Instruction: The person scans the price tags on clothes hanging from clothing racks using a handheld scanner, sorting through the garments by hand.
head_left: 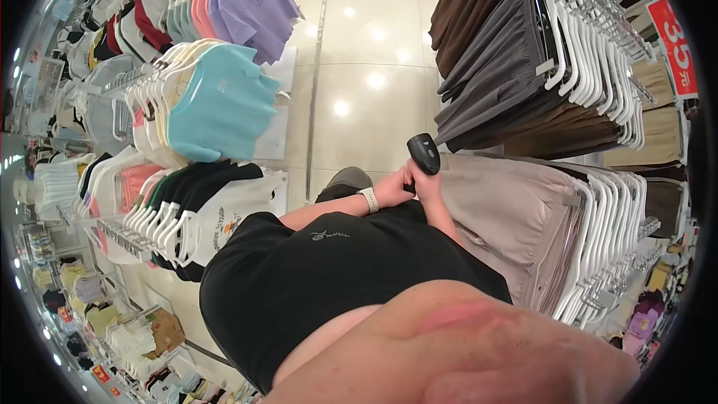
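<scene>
A black handheld barcode scanner [424, 154] is held in front of my waist, its rounded head pointing up and away from me. My right hand [428, 182] is closed around its handle. From the other side my left hand [390, 189], with a pale watch [369, 200] on the wrist, closes on the same handle, and its fingers meet my right hand. Part of the handle is hidden between the two hands. Grey-beige trousers [512, 213] hang on white hangers just right of my right hand.
To the left, racks carry a turquoise T-shirt [221, 101], a lilac one [258, 7] and black shirts [198, 191]. Dark grey trousers [493, 60] hang at the right, near a red price sign [675, 49]. A tiled aisle [366, 97] runs ahead between the racks.
</scene>
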`<state>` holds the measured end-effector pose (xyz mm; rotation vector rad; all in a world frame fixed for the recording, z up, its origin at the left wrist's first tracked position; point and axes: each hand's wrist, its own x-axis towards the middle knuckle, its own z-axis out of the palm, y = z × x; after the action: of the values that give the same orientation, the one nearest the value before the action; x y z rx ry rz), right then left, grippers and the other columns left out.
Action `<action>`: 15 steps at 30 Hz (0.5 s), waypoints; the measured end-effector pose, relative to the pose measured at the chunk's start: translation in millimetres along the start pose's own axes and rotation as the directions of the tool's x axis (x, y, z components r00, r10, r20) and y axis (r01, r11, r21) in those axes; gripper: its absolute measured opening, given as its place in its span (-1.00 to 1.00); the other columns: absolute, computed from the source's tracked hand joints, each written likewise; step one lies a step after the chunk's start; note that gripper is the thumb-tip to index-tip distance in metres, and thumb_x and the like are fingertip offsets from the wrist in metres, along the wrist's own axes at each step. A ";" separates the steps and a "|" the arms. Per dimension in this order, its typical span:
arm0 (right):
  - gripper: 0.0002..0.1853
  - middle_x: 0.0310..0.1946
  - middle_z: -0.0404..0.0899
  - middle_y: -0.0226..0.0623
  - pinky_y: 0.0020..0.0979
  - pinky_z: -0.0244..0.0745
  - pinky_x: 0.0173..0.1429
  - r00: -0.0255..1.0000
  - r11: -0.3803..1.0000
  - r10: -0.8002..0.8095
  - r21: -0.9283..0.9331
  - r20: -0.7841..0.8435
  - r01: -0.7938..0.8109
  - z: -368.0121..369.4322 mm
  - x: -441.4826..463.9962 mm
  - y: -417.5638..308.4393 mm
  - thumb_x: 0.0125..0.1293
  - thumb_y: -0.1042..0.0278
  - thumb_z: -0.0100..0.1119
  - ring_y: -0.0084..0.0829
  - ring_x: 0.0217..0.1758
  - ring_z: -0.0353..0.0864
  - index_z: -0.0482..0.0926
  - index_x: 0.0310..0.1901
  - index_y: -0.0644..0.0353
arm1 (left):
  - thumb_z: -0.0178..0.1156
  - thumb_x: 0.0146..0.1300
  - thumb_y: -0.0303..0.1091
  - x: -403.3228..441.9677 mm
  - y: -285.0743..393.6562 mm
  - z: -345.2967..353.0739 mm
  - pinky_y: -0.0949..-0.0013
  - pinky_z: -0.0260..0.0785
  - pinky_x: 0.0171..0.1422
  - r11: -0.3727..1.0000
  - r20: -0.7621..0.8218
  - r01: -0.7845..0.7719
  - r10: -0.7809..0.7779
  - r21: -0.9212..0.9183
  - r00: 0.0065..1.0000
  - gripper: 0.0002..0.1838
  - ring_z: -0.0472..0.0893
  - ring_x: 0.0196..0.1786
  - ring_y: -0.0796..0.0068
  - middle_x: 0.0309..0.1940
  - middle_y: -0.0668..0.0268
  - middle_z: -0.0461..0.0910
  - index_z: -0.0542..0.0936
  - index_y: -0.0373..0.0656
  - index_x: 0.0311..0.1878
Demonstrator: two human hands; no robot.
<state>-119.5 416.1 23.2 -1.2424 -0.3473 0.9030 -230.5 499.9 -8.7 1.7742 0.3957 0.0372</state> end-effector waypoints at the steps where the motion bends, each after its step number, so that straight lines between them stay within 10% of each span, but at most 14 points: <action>1: -0.88 -0.65 0.45 -0.45 -0.44 0.26 -0.51 1.000 0.999 -0.005 -0.034 0.002 0.005 1.2 9.8 0.0 0.34 0.55 0.21 -0.59 -0.63 0.41 0.53 -0.38 0.23 | 0.43 0.06 -0.35 7.8 -1.3 -6.6 0.14 0.49 0.02 1.000 0.002 0.010 -0.010 0.018 1.000 -0.59 0.65 -0.13 0.07 -0.22 0.10 0.63 0.46 -0.17 -0.08; 9: -0.91 -0.58 0.53 -0.46 -0.44 0.31 -0.48 0.998 0.975 -0.057 -0.214 -0.016 0.052 46.6 122.2 9.4 0.30 0.53 0.32 -0.61 -0.59 0.46 0.59 -0.35 0.22 | 0.45 0.03 -0.33 83.3 -28.1 -102.6 0.09 0.51 0.03 1.000 0.060 -0.015 0.014 0.022 0.998 -0.63 0.67 -0.08 -0.05 -0.23 0.01 0.67 0.56 -0.20 -0.12; 15: -0.72 -0.28 0.76 -0.11 -0.27 0.61 -0.06 0.986 0.856 -0.167 -0.494 0.014 0.152 121.5 223.9 -8.7 0.21 0.34 0.44 -0.33 -0.20 0.75 0.66 -0.13 0.34 | 0.46 0.09 -0.20 141.8 -46.2 -201.2 0.06 0.53 0.05 0.999 -0.060 0.028 -0.027 0.016 0.998 -0.62 0.71 -0.03 -0.04 -0.17 -0.02 0.74 0.68 -0.23 -0.09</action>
<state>-58.9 663.7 18.5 -1.6682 -0.6804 0.6680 -155.9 738.0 -30.0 1.7873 0.4643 0.0674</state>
